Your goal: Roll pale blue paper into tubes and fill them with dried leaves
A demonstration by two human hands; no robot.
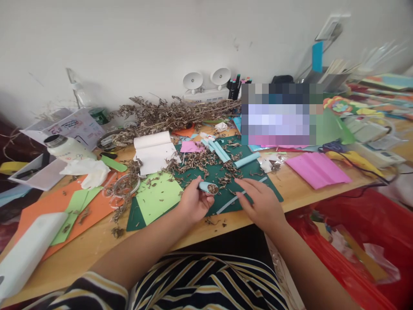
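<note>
My left hand (192, 204) is closed around a short light-blue paper tube (204, 186), whose near end shows crumbled dried leaves packed inside. To its right, my right hand (265, 206) hovers low over the green cutting mat (201, 212), fingers apart and holding nothing I can see. A thin pale-blue strip (228, 204) lies on the mat by the right fingertips. Dried leaves (196, 162) are scattered behind both hands. Further back are more rolled blue paper tubes (220, 150), one tube (247, 159) lying apart. Light-green paper (159, 196) lies left of my left hand.
A heap of dried plant stems (174, 112) lies along the wall. At left are a white bottle (66, 148), orange paper (97, 213) and a white device (32, 254). Pink paper (318, 170) lies right; a red bag (355, 232) hangs below the table edge. One area is pixelated.
</note>
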